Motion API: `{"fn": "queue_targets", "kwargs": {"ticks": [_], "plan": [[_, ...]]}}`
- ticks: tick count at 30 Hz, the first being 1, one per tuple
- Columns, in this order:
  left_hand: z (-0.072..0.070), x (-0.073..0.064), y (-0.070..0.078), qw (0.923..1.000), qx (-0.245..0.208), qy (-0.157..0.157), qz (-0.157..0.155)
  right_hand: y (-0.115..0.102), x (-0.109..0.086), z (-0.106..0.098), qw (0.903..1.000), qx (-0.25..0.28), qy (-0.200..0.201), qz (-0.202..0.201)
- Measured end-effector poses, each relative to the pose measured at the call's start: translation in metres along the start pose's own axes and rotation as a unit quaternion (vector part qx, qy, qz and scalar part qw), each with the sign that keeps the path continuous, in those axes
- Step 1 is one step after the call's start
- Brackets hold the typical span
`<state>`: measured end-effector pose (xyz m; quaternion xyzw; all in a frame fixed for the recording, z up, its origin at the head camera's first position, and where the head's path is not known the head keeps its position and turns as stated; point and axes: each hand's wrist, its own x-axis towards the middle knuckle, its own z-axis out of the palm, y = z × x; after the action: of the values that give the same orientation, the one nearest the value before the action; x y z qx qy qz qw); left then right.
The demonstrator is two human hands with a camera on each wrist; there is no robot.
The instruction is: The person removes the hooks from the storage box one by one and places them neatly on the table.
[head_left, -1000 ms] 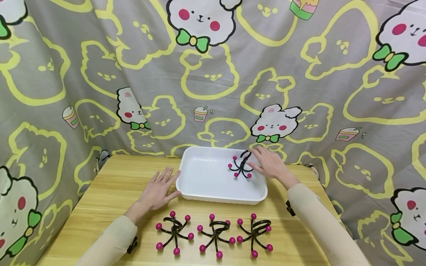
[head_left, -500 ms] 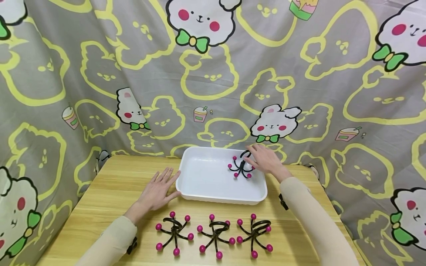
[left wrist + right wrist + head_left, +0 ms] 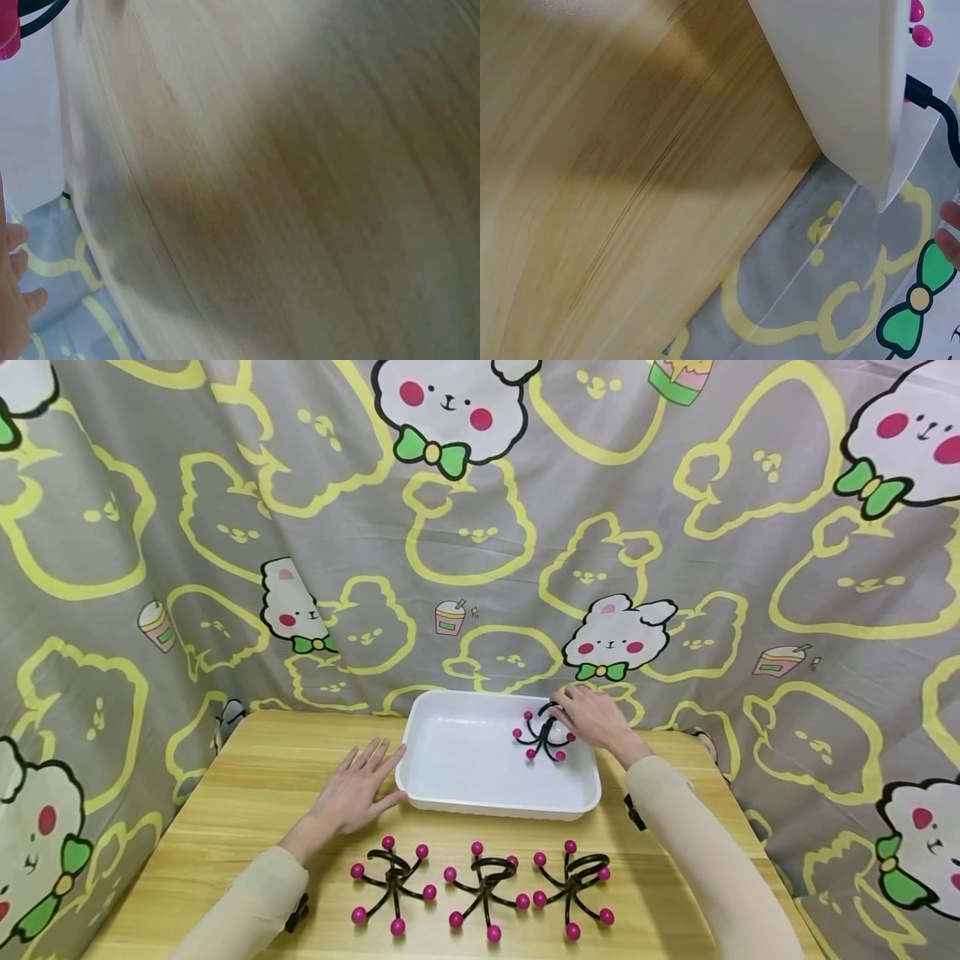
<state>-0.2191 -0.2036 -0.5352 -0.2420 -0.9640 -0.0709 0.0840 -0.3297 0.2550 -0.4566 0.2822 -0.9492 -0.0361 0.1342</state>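
In the head view, a black multi-arm hook [image 3: 543,740] with pink ball tips stands in the right part of a white tray [image 3: 465,802]. My right hand [image 3: 592,717] reaches over the tray's back right side, pinching the hook's curved top between thumb and fingers, which partly hide it. Only the fingertips [image 3: 949,232] and the hook's black curved end [image 3: 946,120] show at the edge of the right wrist view. My left hand [image 3: 356,792] lies with fingers spread, its fingertips touching the tray's left side.
Several more hooks of the same kind, a left one [image 3: 393,885], a middle one [image 3: 487,892] and a right one [image 3: 573,889], stand along the front of the wooden table [image 3: 247,793]. A patterned grey curtain [image 3: 480,593] hangs behind and around the table.
My right hand has moved a little left and its fingers have closed in on the curved top of the hook in the tray. The left hand stays where it was.
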Motion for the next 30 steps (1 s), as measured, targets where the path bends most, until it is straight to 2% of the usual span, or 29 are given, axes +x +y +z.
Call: {"fn": "queue_targets", "kwargs": {"ticks": [13, 21, 30], "plan": [[0.001, 0.0, 0.0, 1.0, 0.0, 0.0, -0.003, -0.003, 0.0, -0.006, 0.9995, 0.001, 0.019, -0.023], [0.0, 0.0, 0.0, 1.0, 0.006, 0.002, -0.002, 0.0, -0.008, -0.025, 0.9984, 0.005, 0.048, -0.03], [0.001, 0.001, 0.0, 1.0, 0.008, -0.001, -0.001, 0.006, -0.031, -0.051, 0.9943, 0.005, 0.096, -0.046]]}}
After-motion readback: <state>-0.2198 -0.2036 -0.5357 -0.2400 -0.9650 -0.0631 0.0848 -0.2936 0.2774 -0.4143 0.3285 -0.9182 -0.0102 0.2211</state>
